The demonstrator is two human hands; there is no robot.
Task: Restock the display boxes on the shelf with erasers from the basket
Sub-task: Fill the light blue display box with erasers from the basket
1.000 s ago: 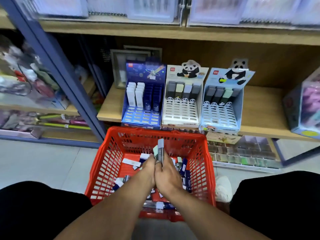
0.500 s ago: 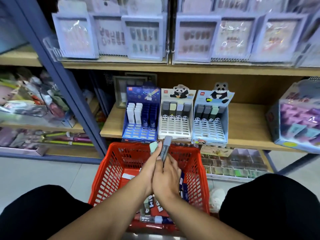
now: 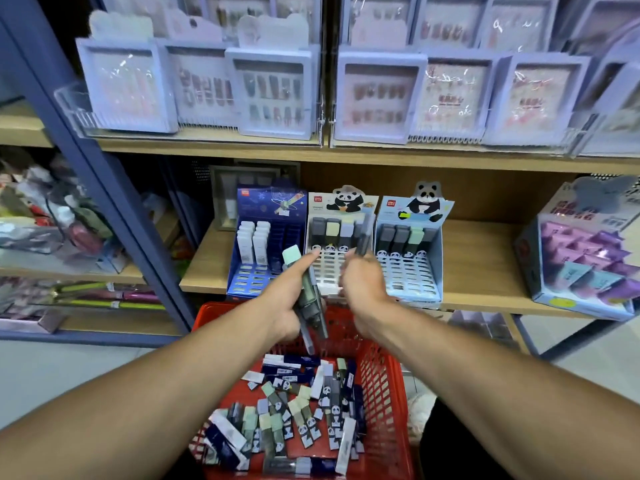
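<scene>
Three display boxes stand side by side on the wooden shelf: a dark blue box, a white panda box and a light blue panda box. Below them, a red basket holds several loose erasers. My left hand grips a bundle of long erasers, the top one pale green, in front of the dark blue and white boxes. My right hand pinches a single grey eraser upright before the white panda box.
A blue metal upright borders the shelf on the left. The shelf above carries boxed nail sets. A purple display box sits at the right of the shelf. Bare shelf lies between it and the light blue box.
Both hands rose from the basket toward the shelf and parted. The right hand took one grey eraser out of the bundle and carried it up to the white panda box.
</scene>
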